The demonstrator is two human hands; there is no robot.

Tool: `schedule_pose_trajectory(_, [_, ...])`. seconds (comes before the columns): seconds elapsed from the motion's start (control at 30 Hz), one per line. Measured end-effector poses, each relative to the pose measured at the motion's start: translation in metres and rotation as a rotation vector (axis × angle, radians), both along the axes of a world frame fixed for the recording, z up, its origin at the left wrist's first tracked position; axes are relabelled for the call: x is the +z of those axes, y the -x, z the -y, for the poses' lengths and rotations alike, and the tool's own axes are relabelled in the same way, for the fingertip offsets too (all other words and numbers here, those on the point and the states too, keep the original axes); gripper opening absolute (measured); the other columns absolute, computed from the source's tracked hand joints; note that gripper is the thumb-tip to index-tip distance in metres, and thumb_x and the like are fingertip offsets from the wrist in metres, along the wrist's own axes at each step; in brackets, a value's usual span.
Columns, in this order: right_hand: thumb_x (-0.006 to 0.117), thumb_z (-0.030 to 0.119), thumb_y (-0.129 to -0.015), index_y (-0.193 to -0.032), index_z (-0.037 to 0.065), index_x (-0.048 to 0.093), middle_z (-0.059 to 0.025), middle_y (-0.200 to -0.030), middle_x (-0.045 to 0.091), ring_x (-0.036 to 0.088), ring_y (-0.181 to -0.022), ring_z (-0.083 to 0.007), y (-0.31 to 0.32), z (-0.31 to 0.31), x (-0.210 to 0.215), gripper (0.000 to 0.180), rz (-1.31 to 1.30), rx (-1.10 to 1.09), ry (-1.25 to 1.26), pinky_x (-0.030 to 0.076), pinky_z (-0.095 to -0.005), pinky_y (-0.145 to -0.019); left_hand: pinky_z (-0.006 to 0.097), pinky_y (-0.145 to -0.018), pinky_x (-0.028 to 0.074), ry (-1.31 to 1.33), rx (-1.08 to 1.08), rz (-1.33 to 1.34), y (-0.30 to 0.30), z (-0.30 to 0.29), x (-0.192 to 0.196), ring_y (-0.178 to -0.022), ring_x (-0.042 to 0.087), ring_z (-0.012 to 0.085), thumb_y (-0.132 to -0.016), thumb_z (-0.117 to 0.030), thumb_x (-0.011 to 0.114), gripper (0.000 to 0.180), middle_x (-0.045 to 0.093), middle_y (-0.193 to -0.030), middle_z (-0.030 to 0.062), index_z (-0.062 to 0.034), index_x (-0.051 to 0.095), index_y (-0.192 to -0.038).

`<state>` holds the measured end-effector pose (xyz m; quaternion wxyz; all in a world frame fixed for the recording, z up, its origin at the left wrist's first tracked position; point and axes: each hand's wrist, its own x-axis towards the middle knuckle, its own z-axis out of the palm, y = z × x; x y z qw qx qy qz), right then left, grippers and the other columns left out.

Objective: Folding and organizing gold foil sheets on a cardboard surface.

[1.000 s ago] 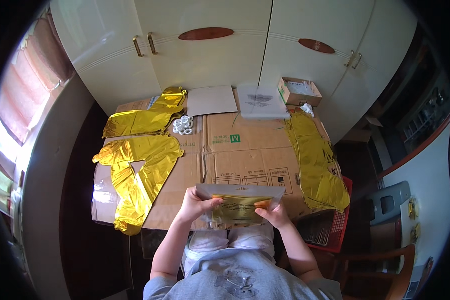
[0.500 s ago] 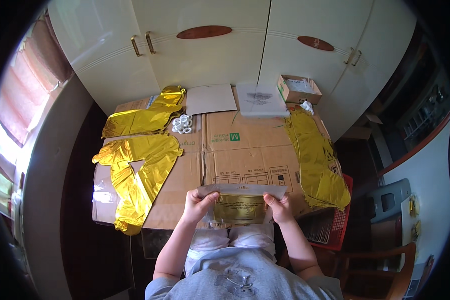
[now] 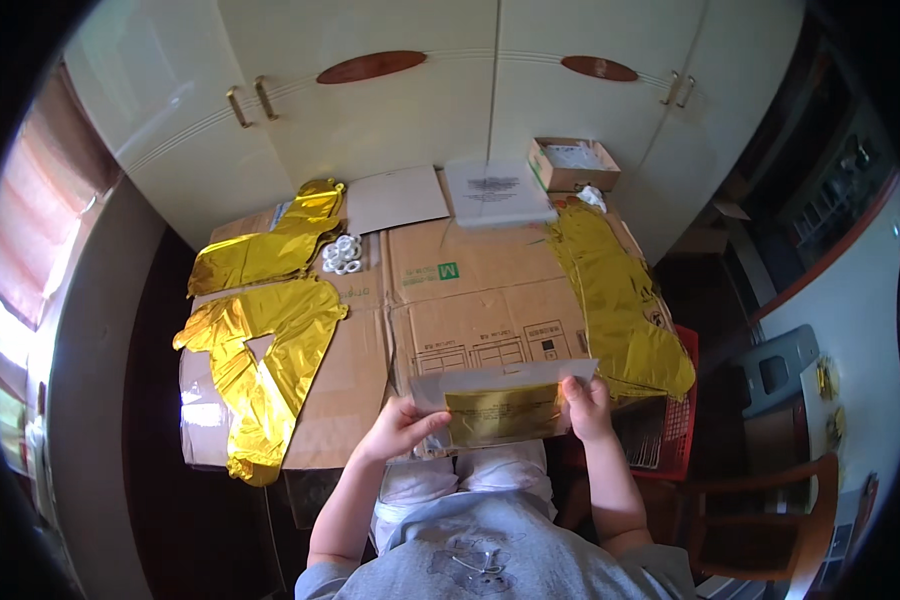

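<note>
Between my two hands is a frosted clear plastic bag (image 3: 433,386) with a folded gold foil balloon (image 3: 505,415) inside, held over my lap at the table's near edge. The bag tilts, its right end higher. My left hand (image 3: 403,425) pinches its left side, thumb on top. At the other end, my right hand (image 3: 587,405) grips the upper right corner. Flat gold foil balloons (image 3: 310,335) lie to the left, with more gold foil (image 3: 255,255) behind them. A stack of flat gold balloons (image 3: 625,315) covers the right side.
Flattened cardboard (image 3: 480,255) covers the table. White rings (image 3: 342,254) are piled near the back left. Behind stand a grey board (image 3: 398,198), clear plastic bags (image 3: 498,195) and a small open box (image 3: 574,178). A red basket (image 3: 682,430) and wooden chair (image 3: 815,490) are at right.
The bag has moved slightly right and tilted, its right end rising. My right hand has shifted to the right and up with it. The whole view has shifted a little.
</note>
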<state>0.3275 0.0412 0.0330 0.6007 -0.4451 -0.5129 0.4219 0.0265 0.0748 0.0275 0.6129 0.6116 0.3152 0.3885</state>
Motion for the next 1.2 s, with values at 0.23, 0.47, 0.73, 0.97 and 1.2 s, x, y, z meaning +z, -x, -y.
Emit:
schedule_pose_trajectory(0.23, [0.053, 0.009, -0.092, -0.094, 0.001, 0.059, -0.0062, -0.084, 0.062, 0.047, -0.062, -0.0070, -0.071, 0.110, 0.019, 0.010, -0.072, -0.342, -0.093, 0.037, -0.0196, -0.058, 0.029, -0.062, 0.055, -0.390, -0.025, -0.216, -0.057, 0.042, 0.010, -0.072, 0.070, 0.0181, -0.083, -0.004, 0.069, 0.018, 0.072, -0.093, 0.0141, -0.0036, 0.068, -0.102])
schedule_pose_trajectory(0.47, [0.052, 0.016, -0.095, -0.107, 0.001, 0.061, -0.0043, -0.090, 0.066, 0.054, -0.070, -0.0057, -0.043, 0.196, 0.008, 0.022, 0.019, -0.187, 0.787, 0.043, -0.0229, -0.061, 0.032, -0.075, 0.059, -1.206, -0.308, -0.217, -0.149, 0.076, -0.019, -0.094, 0.070, 0.0238, -0.078, -0.012, 0.062, 0.037, 0.069, -0.108, 0.0150, -0.0030, 0.065, -0.113])
schedule_pose_trajectory(0.73, [0.059, 0.022, -0.091, -0.107, -0.001, 0.062, -0.0231, -0.096, 0.068, 0.068, -0.090, -0.0337, -0.166, 0.237, -0.047, 0.028, 0.602, -0.831, 0.508, 0.051, -0.0401, -0.076, 0.043, -0.107, 0.041, -1.060, -0.643, -0.406, -0.172, 0.096, -0.064, -0.133, 0.047, 0.0283, -0.083, -0.027, 0.068, 0.051, 0.053, -0.139, 0.0107, -0.0088, 0.058, -0.130])
schedule_pose_trajectory(0.97, [0.058, 0.026, -0.091, -0.101, 0.008, 0.062, -0.0219, -0.087, 0.068, 0.065, -0.084, -0.0433, -0.310, 0.184, -0.072, 0.021, 1.364, -0.831, 1.003, 0.052, -0.0545, -0.074, 0.042, -0.104, 0.043, -0.841, -0.609, -0.446, -0.139, 0.085, -0.095, -0.129, 0.049, 0.0301, -0.086, -0.024, 0.066, 0.039, 0.056, -0.134, 0.0111, -0.0106, 0.062, -0.123])
schedule_pose_trajectory(1.2, [0.056, 0.033, -0.090, -0.112, 0.010, 0.066, -0.0198, -0.106, 0.068, 0.065, -0.101, -0.0368, -0.340, 0.148, -0.203, 0.033, 1.311, -0.519, 1.239, 0.052, -0.0483, -0.088, 0.041, -0.104, 0.044, -0.666, -0.510, -0.454, -0.109, 0.096, -0.103, -0.124, 0.052, 0.0322, -0.080, -0.013, 0.064, 0.040, 0.058, -0.130, 0.0117, -0.0093, 0.063, -0.120])
